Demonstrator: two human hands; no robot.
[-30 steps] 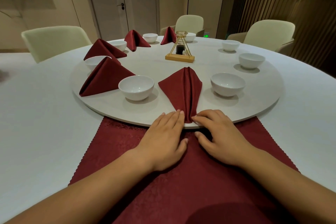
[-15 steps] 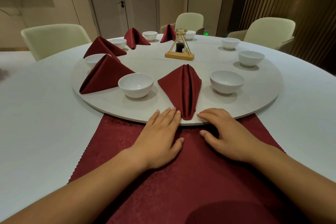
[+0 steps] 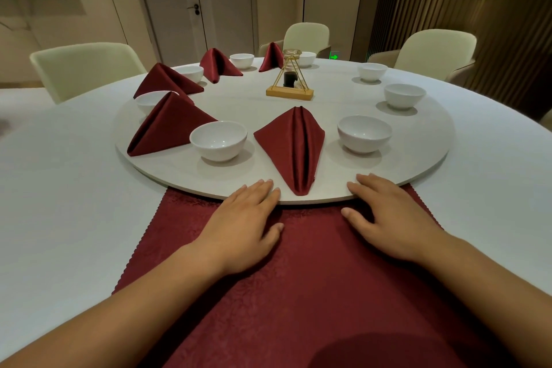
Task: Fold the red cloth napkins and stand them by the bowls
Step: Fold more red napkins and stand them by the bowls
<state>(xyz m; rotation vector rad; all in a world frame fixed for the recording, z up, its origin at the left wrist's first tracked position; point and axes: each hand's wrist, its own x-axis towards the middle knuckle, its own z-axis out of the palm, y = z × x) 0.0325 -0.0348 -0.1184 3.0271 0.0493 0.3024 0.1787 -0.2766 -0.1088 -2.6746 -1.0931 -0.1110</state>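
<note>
A folded red napkin (image 3: 294,145) stands on the round turntable (image 3: 328,188), between a white bowl (image 3: 218,140) on its left and another white bowl (image 3: 364,133) on its right. My left hand (image 3: 242,224) lies flat with straight fingers, fingertips on the turntable's near edge just left of the napkin's tip. My right hand (image 3: 391,218) rests flat on the rim to the right of the tip. Neither hand touches the napkin. Both palms lie on a flat red cloth (image 3: 298,278) spread before me. Several more folded napkins (image 3: 167,125) stand by bowls on the left.
A gold wire stand on a wooden base (image 3: 290,81) sits mid-turntable. Bowls (image 3: 403,95) without napkins line the right side. Pale chairs (image 3: 86,67) surround the white table (image 3: 59,188).
Both hands have let go of the napkin's tip and moved apart, the right hand furthest, now resting on the turntable rim. The napkin stays standing where it was.
</note>
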